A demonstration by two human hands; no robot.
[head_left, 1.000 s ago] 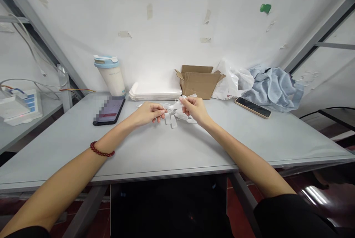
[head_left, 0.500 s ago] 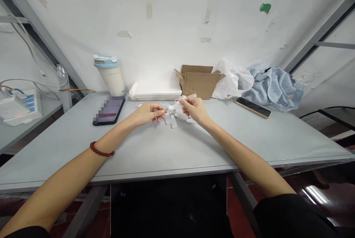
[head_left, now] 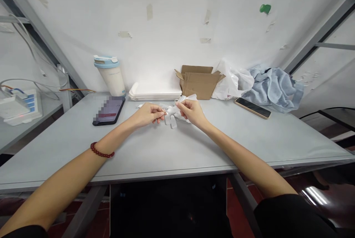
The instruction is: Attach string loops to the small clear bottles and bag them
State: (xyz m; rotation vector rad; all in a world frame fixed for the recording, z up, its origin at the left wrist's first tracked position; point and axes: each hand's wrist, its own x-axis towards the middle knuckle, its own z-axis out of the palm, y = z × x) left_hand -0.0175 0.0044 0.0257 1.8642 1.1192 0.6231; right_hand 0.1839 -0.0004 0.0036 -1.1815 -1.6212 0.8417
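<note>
Above the middle of the grey table, both my hands are close together over several small white tags. My left hand is closed in a pinch, its thumb and index tips at something thin and too small to name. My right hand also pinches, with a small white tag at its fingertips reaching toward the left fingers. Just below lies another white tag, flat on the table. More white pieces are partly hidden under and behind my right hand.
A dark phone and a cup with a blue lid stand left. Behind my hands are stacked white sheets and an open cardboard box. To the right are a plastic bag, blue cloth and another phone.
My right hand has shifted slightly left and down, bringing its fingertips nearer the left ones. My left hand has barely moved and stays pinched.
</note>
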